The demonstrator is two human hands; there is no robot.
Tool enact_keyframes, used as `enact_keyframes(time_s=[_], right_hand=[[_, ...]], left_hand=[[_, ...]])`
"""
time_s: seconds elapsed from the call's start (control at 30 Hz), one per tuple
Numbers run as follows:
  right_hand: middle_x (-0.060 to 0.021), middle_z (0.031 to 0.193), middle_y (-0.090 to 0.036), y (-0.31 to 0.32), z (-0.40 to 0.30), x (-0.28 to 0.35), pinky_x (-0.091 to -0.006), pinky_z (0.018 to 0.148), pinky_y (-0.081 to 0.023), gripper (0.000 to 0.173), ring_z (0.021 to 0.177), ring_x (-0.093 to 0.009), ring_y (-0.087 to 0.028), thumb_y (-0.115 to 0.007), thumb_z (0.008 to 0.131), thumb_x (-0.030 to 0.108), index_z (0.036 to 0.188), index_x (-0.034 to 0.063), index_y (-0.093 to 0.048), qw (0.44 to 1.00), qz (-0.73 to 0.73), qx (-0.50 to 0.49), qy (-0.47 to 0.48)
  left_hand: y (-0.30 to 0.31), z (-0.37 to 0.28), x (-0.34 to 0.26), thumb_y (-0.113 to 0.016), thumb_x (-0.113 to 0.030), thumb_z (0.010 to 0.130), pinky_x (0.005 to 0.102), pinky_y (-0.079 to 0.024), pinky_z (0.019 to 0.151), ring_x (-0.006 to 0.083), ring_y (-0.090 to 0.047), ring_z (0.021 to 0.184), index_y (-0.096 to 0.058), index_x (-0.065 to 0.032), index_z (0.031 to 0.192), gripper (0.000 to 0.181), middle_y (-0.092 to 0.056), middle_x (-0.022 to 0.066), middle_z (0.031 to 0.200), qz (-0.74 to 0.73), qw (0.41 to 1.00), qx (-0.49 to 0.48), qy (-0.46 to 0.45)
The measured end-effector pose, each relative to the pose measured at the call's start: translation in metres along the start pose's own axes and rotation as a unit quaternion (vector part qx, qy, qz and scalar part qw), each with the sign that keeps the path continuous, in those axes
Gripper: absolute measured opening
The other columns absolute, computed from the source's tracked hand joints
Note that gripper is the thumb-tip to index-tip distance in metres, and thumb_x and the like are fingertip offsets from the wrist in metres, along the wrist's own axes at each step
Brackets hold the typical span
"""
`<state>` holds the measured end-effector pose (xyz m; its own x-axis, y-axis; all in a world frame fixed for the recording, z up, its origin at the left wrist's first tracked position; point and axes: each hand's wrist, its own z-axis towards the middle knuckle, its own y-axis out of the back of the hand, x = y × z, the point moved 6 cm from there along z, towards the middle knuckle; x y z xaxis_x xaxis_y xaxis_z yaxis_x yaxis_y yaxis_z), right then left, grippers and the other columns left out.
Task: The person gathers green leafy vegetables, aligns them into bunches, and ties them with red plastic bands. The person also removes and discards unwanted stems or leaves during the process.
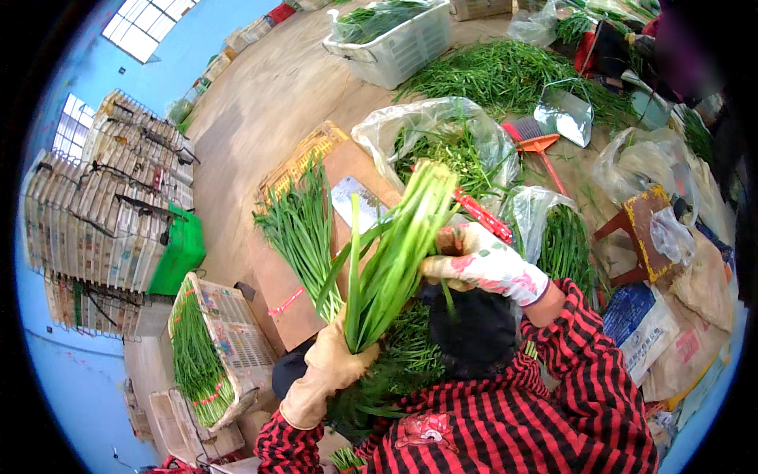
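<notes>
My left hand point(340, 364), in a tan work glove, is closed around the lower part of a bundle of flat green leafy stalks point(394, 255), which look like garlic chives. My right hand point(482, 263), in a white floral glove with a tan palm, grips the upper part near the pale ends. Behind the bundle, another bunch of green stalks point(302, 231) lies on a brown board point(278, 314). A metal plate point(355, 204) and a red tie strip point(286, 301) also lie there. Red printed strips point(482, 216) are just beyond my right hand. Loose greens point(414, 349) lie below.
A crate of tied bunches point(237, 332) stands at left, near stacked crates point(106, 225). Ahead are an open plastic bag of greens point(438, 112), a broom point(539, 144), a dustpan point(562, 115) and a white tub point(402, 53). A small stool point(645, 234) stands right; another person is at upper right.
</notes>
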<state>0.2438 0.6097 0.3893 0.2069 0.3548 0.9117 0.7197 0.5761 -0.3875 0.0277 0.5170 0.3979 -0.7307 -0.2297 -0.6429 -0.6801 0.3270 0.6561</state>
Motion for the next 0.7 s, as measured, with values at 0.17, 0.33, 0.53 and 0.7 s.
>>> enact_keyframes(time_s=[0.17,0.33,0.53,0.7], right_hand=[[-0.0005,0.070,-0.058,0.018,-0.007,-0.012,-0.0189,0.036,-0.033,0.027,0.045,-0.004,-0.046,-0.060,0.090,0.025,0.105,0.0017,-0.060,0.987,0.158,0.018,0.011],[0.0018,0.076,-0.051,0.069,-0.034,0.009,-0.0183,0.034,-0.035,0.045,0.044,-0.003,-0.041,-0.061,0.092,0.031,0.120,-0.0016,-0.049,0.915,0.327,0.009,0.237],[-0.0116,0.087,-0.065,0.011,-0.030,0.047,-0.0314,0.062,-0.050,0.053,0.072,-0.019,-0.062,-0.070,0.083,0.027,0.125,0.0009,-0.053,0.943,-0.284,-0.061,0.163],[-0.0194,0.086,-0.067,-0.036,0.005,-0.006,-0.0425,0.068,-0.052,0.054,0.082,-0.038,-0.065,-0.067,0.083,0.025,0.133,0.0139,-0.051,0.806,-0.543,-0.032,0.234]], left_hand=[[0.019,-0.015,0.015,-0.070,-0.005,0.069,0.0402,-0.052,0.082,0.0369,-0.063,0.101,-0.042,-0.0165,0.141,0.078,-0.066,0.0191,0.108,0.113,0.989,-0.081,-0.043],[0.036,-0.028,0.016,-0.071,-0.002,0.064,0.0412,-0.053,0.081,0.0374,-0.063,0.098,-0.043,-0.0181,0.140,0.083,-0.065,0.0177,0.109,0.166,0.964,-0.170,-0.115],[0.039,-0.037,0.013,-0.068,-0.002,0.060,0.0405,-0.052,0.067,0.0335,-0.065,0.078,-0.044,-0.0166,0.140,0.085,-0.064,0.0134,0.089,0.319,0.909,-0.213,-0.160],[0.033,-0.035,-0.003,-0.067,-0.003,0.060,0.0367,-0.052,0.061,0.0292,-0.064,0.068,-0.042,-0.0121,0.142,0.087,-0.064,0.0103,0.086,0.400,0.868,-0.225,-0.187]])
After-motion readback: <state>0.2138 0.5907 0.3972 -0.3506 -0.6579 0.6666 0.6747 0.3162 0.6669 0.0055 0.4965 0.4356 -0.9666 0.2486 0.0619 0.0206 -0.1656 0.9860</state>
